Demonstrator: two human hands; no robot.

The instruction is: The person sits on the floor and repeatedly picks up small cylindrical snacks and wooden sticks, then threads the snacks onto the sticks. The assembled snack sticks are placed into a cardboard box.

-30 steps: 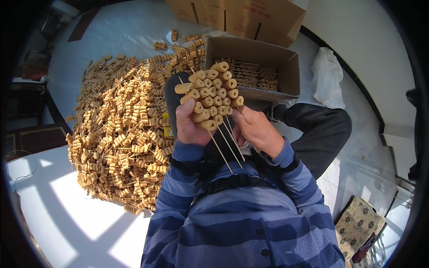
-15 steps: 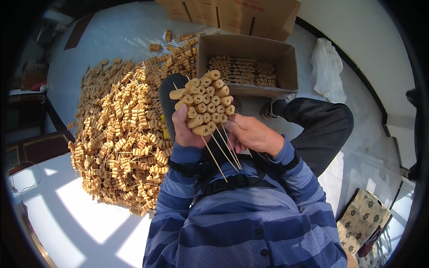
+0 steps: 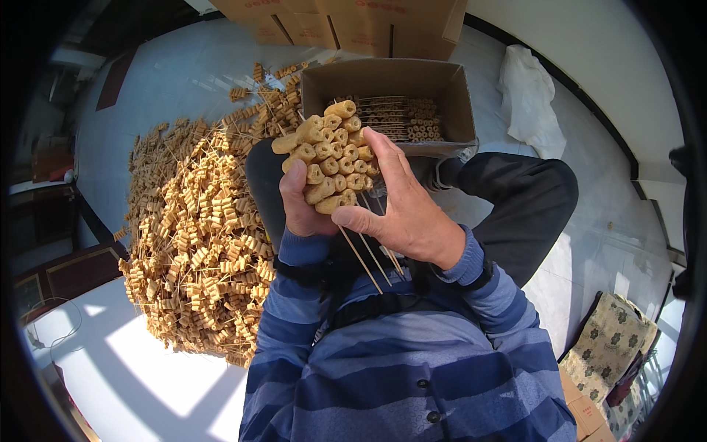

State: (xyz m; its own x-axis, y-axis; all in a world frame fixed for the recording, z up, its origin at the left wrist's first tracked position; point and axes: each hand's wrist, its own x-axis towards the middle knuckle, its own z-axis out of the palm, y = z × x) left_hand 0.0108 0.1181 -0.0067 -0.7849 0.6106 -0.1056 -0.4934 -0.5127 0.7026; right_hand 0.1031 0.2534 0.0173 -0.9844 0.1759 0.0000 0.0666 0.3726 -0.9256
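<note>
I hold a bundle of skewers (image 3: 331, 158) threaded with tan ring-shaped food pieces in front of my chest. My left hand (image 3: 300, 208) grips the bundle from the left and below. My right hand (image 3: 401, 199) presses against its right side with the fingers spread over the pieces. The bare wooden stick ends (image 3: 366, 254) point down toward my chest. Beyond the bundle stands an open cardboard box (image 3: 449, 99) with more skewers laid flat in it.
A large heap of the same skewers (image 3: 199, 236) covers the white floor on my left. Closed cardboard boxes (image 3: 353, 22) stand behind the open one. A white bag (image 3: 526, 81) lies at the right, a patterned cushion (image 3: 611, 342) at lower right. My dark trouser leg (image 3: 515, 199) stretches rightward.
Both hands have kept the bundle, and my right hand has shifted up from the stick ends onto the side of the food pieces. The bundle has come closer to the camera.
</note>
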